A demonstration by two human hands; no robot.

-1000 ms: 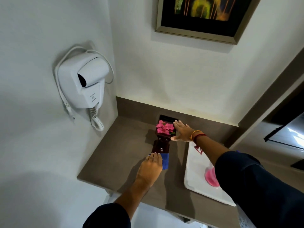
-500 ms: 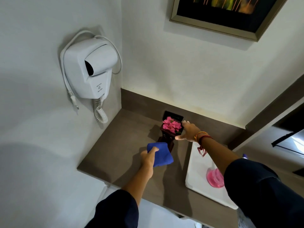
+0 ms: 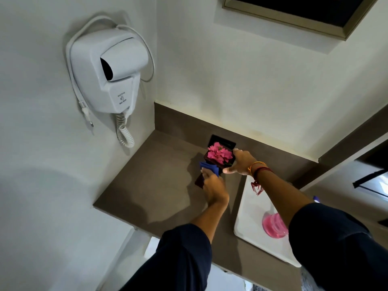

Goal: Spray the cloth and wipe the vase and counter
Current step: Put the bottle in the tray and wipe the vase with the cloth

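A dark square vase [image 3: 199,180] with pink flowers [image 3: 220,154] stands on the brown counter [image 3: 151,185] near the back wall. My left hand [image 3: 212,186] presses a blue cloth [image 3: 209,168] against the vase's upper left side, fingers closed on the cloth. My right hand [image 3: 241,161] rests against the vase's right rim beside the flowers, thumb stretched toward the front. The vase's lower part is mostly hidden behind my left hand.
A white hair dryer [image 3: 107,72] with a coiled cord hangs on the left wall above the counter. A white basin [image 3: 249,208] sits at right, with a pink bottle [image 3: 274,225] on it, partly behind my right sleeve. A framed picture [image 3: 294,15] hangs above.
My left hand lifted the blue cloth from the counter in front of the vase up against the vase's side. My right hand stayed at the vase's rim. The camera tilted closer.
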